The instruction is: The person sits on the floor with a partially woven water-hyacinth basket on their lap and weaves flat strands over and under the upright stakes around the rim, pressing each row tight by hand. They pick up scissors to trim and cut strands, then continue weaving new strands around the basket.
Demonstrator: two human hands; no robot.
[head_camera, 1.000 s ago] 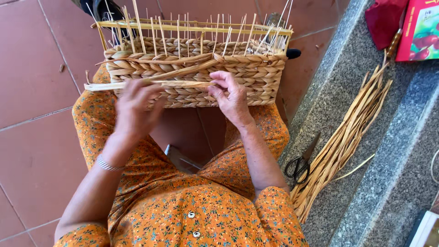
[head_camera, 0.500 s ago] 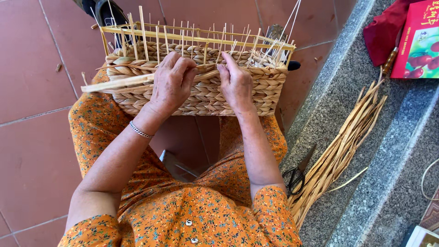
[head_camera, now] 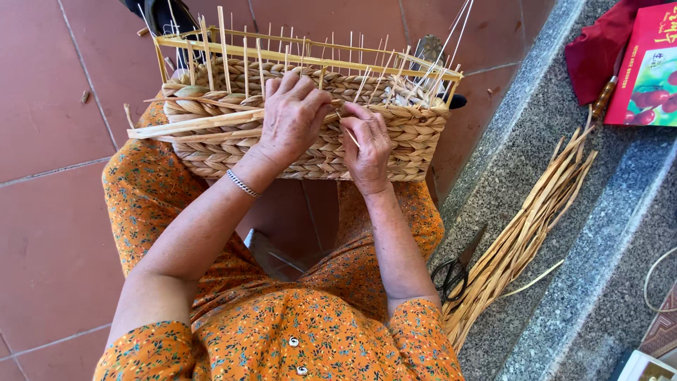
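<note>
A half-woven rectangular straw basket [head_camera: 211, 152] rests on my knees, with thin upright stakes and a wooden frame along its top. My left hand [head_camera: 293, 113] lies over the near wall and presses a flat pale reed strand [head_camera: 187, 125] against the weave. The strand sticks out to the left. My right hand [head_camera: 367, 144] is just beside it, fingers pinched on the same strand where it enters the weave. A silver bracelet [head_camera: 242, 183] is on my left wrist.
A bundle of loose reed strands [head_camera: 525, 233] lies on the grey stone step [head_camera: 599, 282] at my right, with black scissors [head_camera: 455, 268] beside it. A red box [head_camera: 645, 70] and a dark red cloth [head_camera: 592, 49] sit at the top right. Red floor tiles [head_camera: 49, 212] surround me.
Both hands moved up the basket's near wall and closer together. My left hand slid right along the reed strand, and the basket now sits nearer and larger in view.
</note>
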